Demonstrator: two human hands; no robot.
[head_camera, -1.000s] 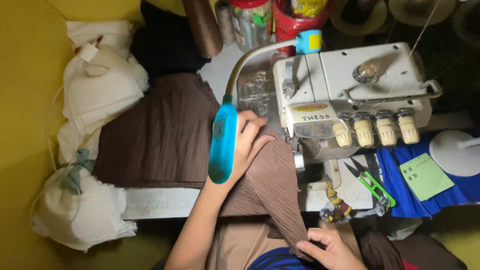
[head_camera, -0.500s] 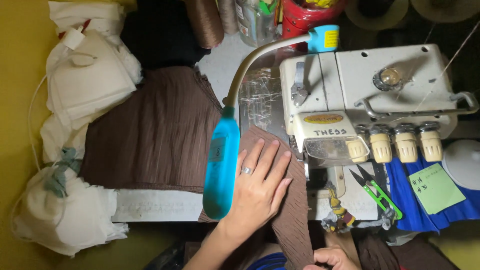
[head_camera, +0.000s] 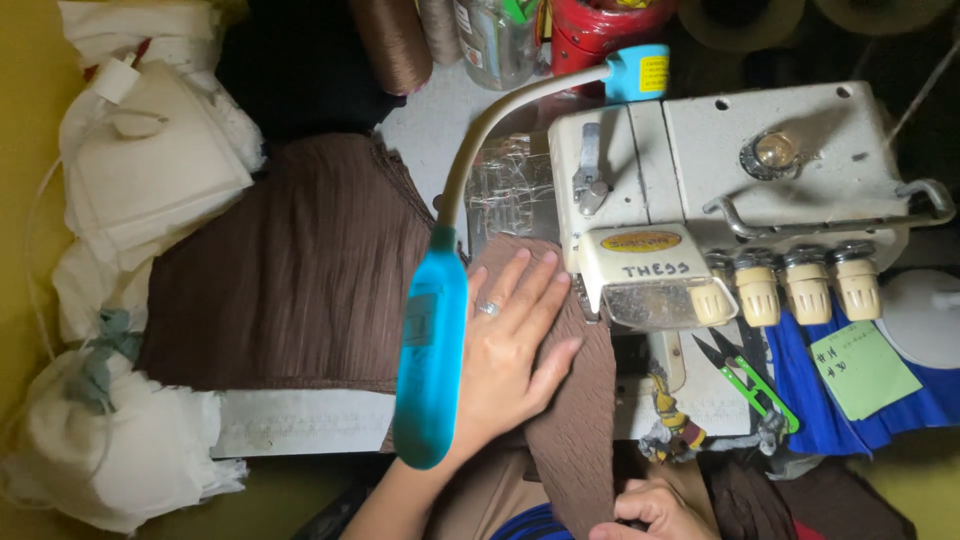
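Head view: left hand (head_camera: 510, 345) lies flat, fingers spread, pressing brown pleated fabric (head_camera: 290, 285) on the table beside the white sewing machine (head_camera: 720, 190). Right hand (head_camera: 655, 512), at bottom edge, pinches the fabric strip; blue lamp (head_camera: 430, 360) overhangs.

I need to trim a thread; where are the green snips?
In the head view, the green snips lie right of the brown fabric, below the sewing machine's knobs, beside the green note.

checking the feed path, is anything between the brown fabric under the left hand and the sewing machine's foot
Nothing visible. The left hand lies flat on the brown fabric, which runs straight up to the sewing machine. The blue lamp sits left of the hand, off that path.
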